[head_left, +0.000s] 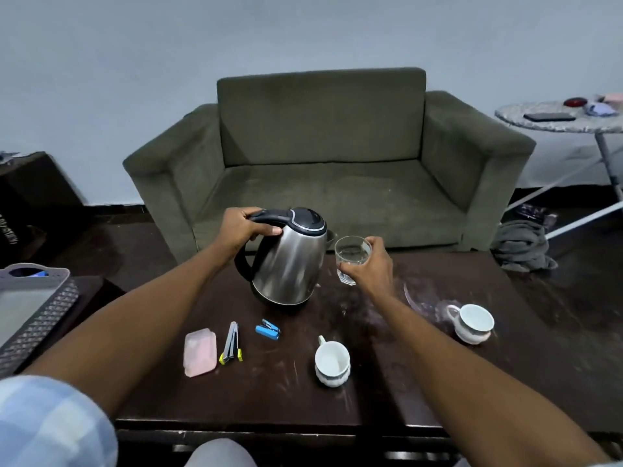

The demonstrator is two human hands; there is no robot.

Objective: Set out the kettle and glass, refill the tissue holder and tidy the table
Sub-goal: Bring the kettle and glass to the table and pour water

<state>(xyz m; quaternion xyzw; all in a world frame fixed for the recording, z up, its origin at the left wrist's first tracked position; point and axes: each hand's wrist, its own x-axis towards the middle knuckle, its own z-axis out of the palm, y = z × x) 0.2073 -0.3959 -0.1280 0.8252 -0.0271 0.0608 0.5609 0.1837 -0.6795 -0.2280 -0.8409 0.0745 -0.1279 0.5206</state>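
Note:
A steel kettle (pixel 286 264) with a black lid and handle is tilted to the right over the far middle of the dark wooden table (pixel 438 382). My left hand (pixel 241 230) grips its handle from above. My right hand (pixel 372 264) holds a clear glass (pixel 350 256) just right of the kettle's spout; the glass has some water in it. No tissue holder is in view.
On the table lie a pink case (pixel 199 352), a folded tool with yellow ends (pixel 231 343), a blue stapler (pixel 268 330) and two white cups (pixel 332 364) (pixel 472 321). A grey tray (pixel 30 315) sits left. A green sofa (pixel 320 156) stands behind.

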